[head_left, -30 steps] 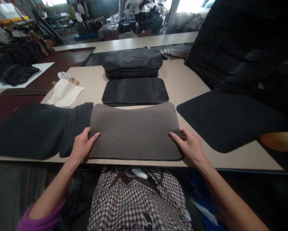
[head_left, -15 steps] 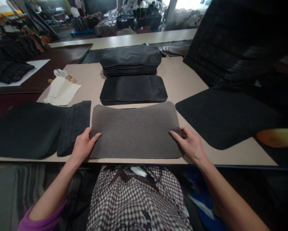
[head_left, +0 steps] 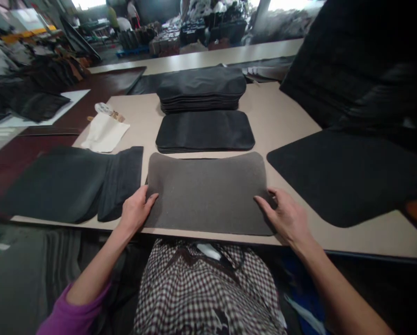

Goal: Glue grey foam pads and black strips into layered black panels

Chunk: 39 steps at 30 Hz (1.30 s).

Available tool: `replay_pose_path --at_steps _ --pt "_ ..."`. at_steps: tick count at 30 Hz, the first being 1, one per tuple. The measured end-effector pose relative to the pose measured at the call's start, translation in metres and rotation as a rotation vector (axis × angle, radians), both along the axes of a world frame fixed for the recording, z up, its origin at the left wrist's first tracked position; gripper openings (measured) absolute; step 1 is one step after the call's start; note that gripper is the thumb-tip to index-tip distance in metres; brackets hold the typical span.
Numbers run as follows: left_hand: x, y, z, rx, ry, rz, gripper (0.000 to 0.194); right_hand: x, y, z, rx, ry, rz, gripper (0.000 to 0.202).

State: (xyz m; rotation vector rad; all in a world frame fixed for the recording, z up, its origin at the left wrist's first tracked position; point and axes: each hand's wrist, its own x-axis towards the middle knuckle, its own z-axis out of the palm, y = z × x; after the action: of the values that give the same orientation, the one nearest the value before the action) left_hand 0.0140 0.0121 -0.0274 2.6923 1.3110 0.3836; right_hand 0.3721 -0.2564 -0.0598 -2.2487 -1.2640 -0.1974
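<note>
A dark grey-brown sheet (head_left: 208, 195) with rounded corners, its exact material unclear, lies in front of me at the table's near edge. My left hand (head_left: 137, 207) grips its left edge, thumb on top and fingers underneath. On the opposite edge, my right hand (head_left: 287, 211) holds it the same way. The sheet's far corners curve up slightly, and a dark edge shows beneath its far side. Just beyond lies a low stack of black rounded panels (head_left: 205, 130). Behind that stands a taller stack of similar black panels (head_left: 201, 88).
Dark green-black sheets (head_left: 62, 184) lie left, beside a folded-looking dark stack (head_left: 122, 181). A cream cloth piece (head_left: 105, 132) rests behind them. At right are a large black sheet (head_left: 344, 172) and a tall dark pile (head_left: 365, 65). The beige tabletop (head_left: 281, 111) ends near my checked apron (head_left: 208, 288).
The view has swung slightly left, so the scene sits farther right. Both hands keep hold of the sheet's edges. The orange object at the far right is now mostly out of view.
</note>
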Motion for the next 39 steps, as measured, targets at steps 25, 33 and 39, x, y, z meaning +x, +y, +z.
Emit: replay_pose_path --at_steps 25,33,39 --pt "-0.005 0.017 0.0 -0.142 -0.151 0.046 0.039 0.015 0.003 -0.011 -0.01 -0.199 0.411 0.034" --pt "-0.001 0.003 0.005 0.05 -0.165 0.015 0.065 0.026 0.0 -0.026 -0.047 -0.258 0.396 0.036" --pt "0.034 -0.02 0.014 0.15 0.036 -0.363 0.064 0.029 -0.002 -0.034 -0.075 -0.277 0.368 0.037"
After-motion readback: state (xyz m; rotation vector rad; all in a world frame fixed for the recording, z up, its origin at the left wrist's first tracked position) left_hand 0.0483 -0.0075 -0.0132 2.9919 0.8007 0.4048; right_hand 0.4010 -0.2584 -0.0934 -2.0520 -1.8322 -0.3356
